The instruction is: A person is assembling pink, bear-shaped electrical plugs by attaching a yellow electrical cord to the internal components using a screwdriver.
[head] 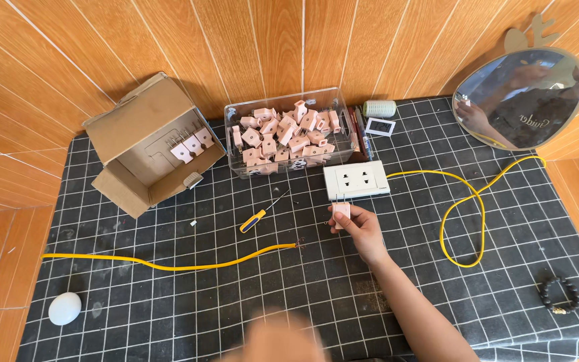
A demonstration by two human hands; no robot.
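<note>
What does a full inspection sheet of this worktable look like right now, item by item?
Surface: black mat with a white grid, on a table against wood-panelled walls.
Job's things: small pink plug held just below the white socket block; more pink plugs fill the clear bin; three stand in the open cardboard box.
Clutter: screwdriver, white egg-shaped object, bead bracelet, small roll, small white display.
Grip: right hand pinches the pink plug; left hand is blurred at the bottom edge, state unclear.
Cables: yellow cable loops from the socket block; second yellow cable lies loose across the mat.
Surroundings: oval mirror leans at the wall.
</note>
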